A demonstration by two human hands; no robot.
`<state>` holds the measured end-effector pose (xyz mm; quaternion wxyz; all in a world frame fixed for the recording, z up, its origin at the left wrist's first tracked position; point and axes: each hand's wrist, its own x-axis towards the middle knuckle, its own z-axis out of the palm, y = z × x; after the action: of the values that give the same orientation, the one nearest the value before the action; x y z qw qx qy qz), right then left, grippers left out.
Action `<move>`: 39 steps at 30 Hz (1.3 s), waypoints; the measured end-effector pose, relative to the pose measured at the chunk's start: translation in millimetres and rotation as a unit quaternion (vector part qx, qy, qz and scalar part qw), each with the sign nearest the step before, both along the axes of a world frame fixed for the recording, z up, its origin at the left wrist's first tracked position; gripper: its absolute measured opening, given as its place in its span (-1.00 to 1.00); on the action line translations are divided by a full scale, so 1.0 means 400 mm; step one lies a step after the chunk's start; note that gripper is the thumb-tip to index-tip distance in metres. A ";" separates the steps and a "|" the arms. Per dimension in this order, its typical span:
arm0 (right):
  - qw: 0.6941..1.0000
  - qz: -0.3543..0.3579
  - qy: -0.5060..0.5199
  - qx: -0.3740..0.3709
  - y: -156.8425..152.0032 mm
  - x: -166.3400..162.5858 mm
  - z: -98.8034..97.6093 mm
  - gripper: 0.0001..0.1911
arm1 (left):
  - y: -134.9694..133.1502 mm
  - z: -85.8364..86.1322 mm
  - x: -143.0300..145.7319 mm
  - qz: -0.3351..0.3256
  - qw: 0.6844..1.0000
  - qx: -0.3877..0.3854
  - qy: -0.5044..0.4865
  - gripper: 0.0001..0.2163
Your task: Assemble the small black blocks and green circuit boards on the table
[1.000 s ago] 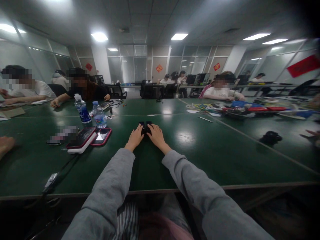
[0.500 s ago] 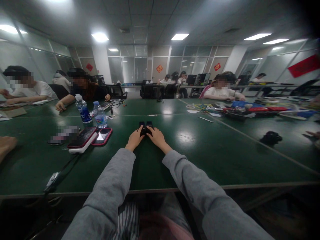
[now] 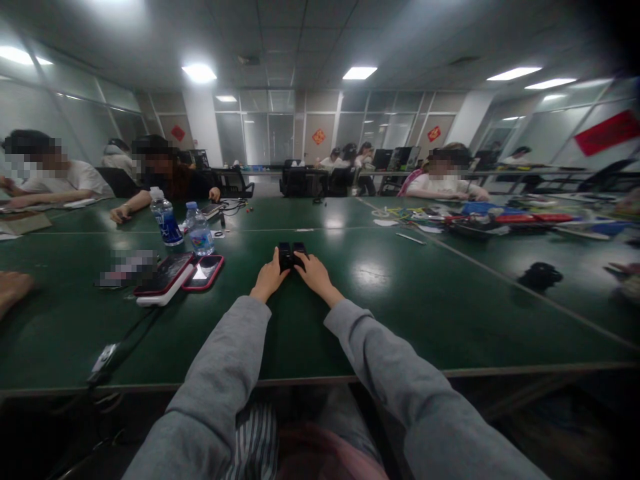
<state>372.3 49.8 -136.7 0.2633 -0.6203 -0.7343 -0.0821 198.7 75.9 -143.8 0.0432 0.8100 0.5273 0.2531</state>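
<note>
Two small black blocks stand side by side on the green table, straight ahead of me. My left hand is closed on the left black block. My right hand is closed on the right black block. Both arms are stretched out in grey sleeves. The fingers cover the lower parts of the blocks, so I cannot make out what they are.
Two phones in red cases and a white device lie to the left, with two water bottles behind. A cable with an adapter runs near the front edge. A black object lies right. Several people sit around the tables; a hand rests far left.
My hands have shifted slightly, and more of the two black blocks now shows above my fingers. Little else has moved.
</note>
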 end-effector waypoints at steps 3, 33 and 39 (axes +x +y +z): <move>1.000 0.003 0.004 0.000 0.001 0.000 -0.001 -0.54 | 0.000 0.002 -0.001 -0.012 1.000 0.008 0.004 -0.27; 1.000 0.002 0.013 -0.011 0.004 0.004 -0.004 -0.52 | -0.014 0.058 -0.022 0.100 0.993 0.067 -0.008 -0.52; 1.000 -0.006 0.015 -0.003 0.011 0.005 -0.009 -0.46 | 0.013 0.014 -0.054 0.148 0.987 0.014 0.055 -0.59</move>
<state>374.5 54.2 -140.4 0.2722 -0.6268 -0.7265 -0.0723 177.0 81.1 -138.0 -0.0351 0.7363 0.6395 0.2185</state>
